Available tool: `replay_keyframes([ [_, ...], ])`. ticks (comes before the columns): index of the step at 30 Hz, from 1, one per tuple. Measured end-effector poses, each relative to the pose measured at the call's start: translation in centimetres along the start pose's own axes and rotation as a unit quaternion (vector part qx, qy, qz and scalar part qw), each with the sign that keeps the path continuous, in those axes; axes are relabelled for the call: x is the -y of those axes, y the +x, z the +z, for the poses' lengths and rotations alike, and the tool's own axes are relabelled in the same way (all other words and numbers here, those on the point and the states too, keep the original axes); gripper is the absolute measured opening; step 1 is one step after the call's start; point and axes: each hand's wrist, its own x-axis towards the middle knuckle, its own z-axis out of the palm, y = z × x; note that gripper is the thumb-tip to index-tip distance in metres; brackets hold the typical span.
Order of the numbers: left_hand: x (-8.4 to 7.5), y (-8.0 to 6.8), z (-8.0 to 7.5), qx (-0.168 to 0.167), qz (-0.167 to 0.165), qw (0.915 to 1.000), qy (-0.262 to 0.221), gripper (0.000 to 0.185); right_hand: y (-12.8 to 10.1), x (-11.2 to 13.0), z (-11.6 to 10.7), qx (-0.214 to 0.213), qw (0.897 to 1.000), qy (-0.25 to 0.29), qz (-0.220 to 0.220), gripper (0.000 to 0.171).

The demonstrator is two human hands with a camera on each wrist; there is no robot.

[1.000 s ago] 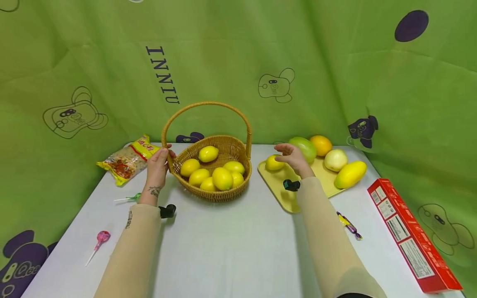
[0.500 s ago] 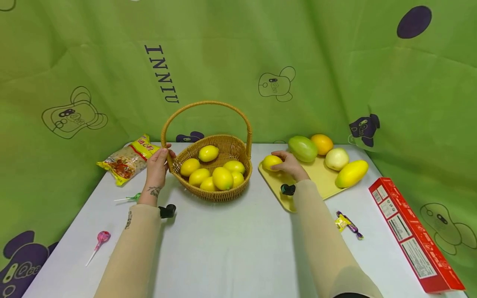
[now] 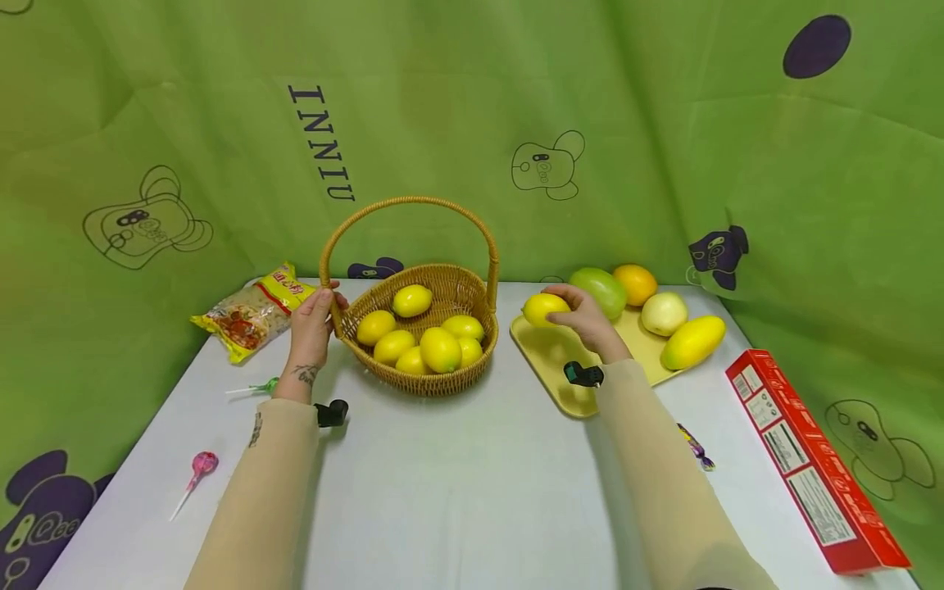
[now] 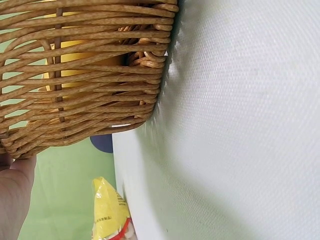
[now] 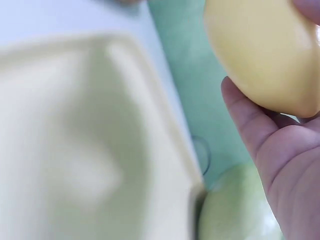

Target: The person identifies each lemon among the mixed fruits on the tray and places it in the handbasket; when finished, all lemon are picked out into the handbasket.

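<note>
My left hand [image 3: 312, 324] grips the left foot of the handle of a wicker basket [image 3: 424, 384]. Several lemons [image 3: 441, 350] lie inside the basket. In the left wrist view the woven wall of the basket [image 4: 90, 90] fills the upper left, with part of the hand [image 4: 17, 195] at its rim. My right hand [image 3: 590, 322] holds a lemon [image 3: 544, 310] between thumb and fingers, raised above the left end of a yellow tray [image 3: 549, 381]. Close up in the right wrist view, fingers curve under the lemon [image 5: 265, 55] while the tray [image 5: 30, 140] sits below, blurred.
On the tray sit a green mango [image 3: 599, 291], an orange fruit [image 3: 636, 284], a pale round fruit [image 3: 664, 314] and a long yellow fruit [image 3: 693, 343]. A red box [image 3: 814, 459], a wrapped candy [image 3: 696, 447], lollipops [image 3: 205, 464] and a snack bag [image 3: 254, 314] lie around on the table.
My right hand has come down to the lemon on the tray, taken hold of it and lifted it. The left hand stays on the basket handle.
</note>
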Motion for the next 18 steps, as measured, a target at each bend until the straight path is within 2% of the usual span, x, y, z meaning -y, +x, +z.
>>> replay_keyframes([
  [4,-0.2,-0.1,0.0,0.003,0.0,1.0,0.003,0.025,-0.9,0.7,0.8,0.019,0.998,0.044,-0.05,0.049],
  [8,-0.3,0.0,0.1,0.002,0.001,1.0,0.005,0.025,-1.5,1.7,2.6,0.058,0.993,0.06,-0.089,0.047],
  [14,-0.2,-0.1,0.0,-0.001,0.001,1.0,-0.003,0.022,-1.2,3.1,6.8,0.123,0.986,0.065,-0.095,0.049],
  [18,-0.2,-0.1,0.1,0.0,0.001,1.0,-0.007,0.022,-0.5,3.7,9.6,0.169,0.98,0.044,-0.098,0.049],
])
